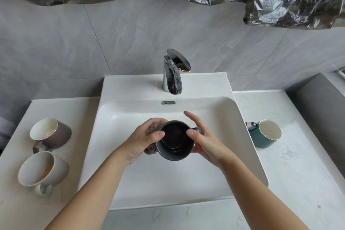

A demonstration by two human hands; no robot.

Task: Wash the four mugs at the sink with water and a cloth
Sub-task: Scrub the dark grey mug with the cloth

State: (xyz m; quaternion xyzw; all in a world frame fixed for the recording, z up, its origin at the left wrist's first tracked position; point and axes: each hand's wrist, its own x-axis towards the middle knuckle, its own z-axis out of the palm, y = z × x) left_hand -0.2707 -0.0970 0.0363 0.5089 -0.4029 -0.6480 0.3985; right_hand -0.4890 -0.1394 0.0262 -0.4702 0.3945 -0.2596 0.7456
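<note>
Dark mug [174, 141] in left hand [143, 140] grip

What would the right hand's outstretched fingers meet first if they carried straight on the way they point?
Probably the back wall of the sink near the overflow slot, beneath the faucet. The right hand points its fingers away and leftward over the dark mug; depth is unclear.

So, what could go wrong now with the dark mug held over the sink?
The right hand holds the dark mug with some fingers lifted off; wet, it may slip into the sink and chip. The brown mug and beige mug lie on their sides and might roll if bumped.
</note>
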